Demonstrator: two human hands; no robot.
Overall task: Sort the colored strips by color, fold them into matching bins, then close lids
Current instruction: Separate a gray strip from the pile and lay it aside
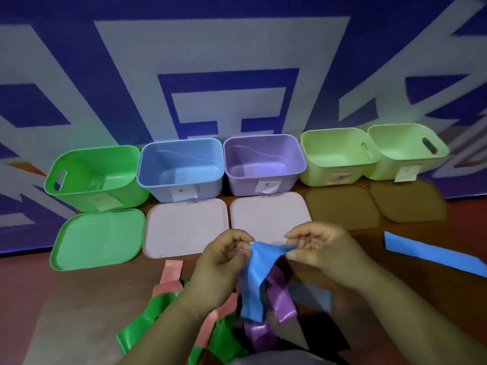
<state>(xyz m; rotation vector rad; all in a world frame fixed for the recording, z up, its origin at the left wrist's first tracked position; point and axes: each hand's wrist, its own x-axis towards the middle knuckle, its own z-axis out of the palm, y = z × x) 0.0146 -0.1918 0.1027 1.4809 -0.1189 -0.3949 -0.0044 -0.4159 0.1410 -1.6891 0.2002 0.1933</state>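
Both hands hold a blue strip [254, 280] up over the middle of the brown surface [79, 299], just in front of the row of lids. The left hand [224, 262] has a narrow grip, fingers and thumb pinching the strip's top left corner. The right hand [319, 248] pinches the top right corner in the same narrow grip. The top edge stretches between them and the rest hangs down crumpled.

Below the hands lies a loose pile: purple strips [280, 293] right behind the hanging blue one, green strips [147, 317] to the left, and pink strips [171, 272] beside those. A second blue strip [432, 255] lies flat on the surface, well apart to the right.

Along the back stand five open bins in a row against a blue and white banner [237, 75]: a green bin [79, 196], a blue bin [208, 188], a purple bin [242, 185], a light green bin [316, 175] and an outer light green bin [382, 169]. No strips show inside them.

A lid lies flat before each bin: a green lid [97, 238], a pale pink lid [184, 227], a second pale pink lid [268, 212], a brown lid [342, 206] and an outer brown lid [405, 204].
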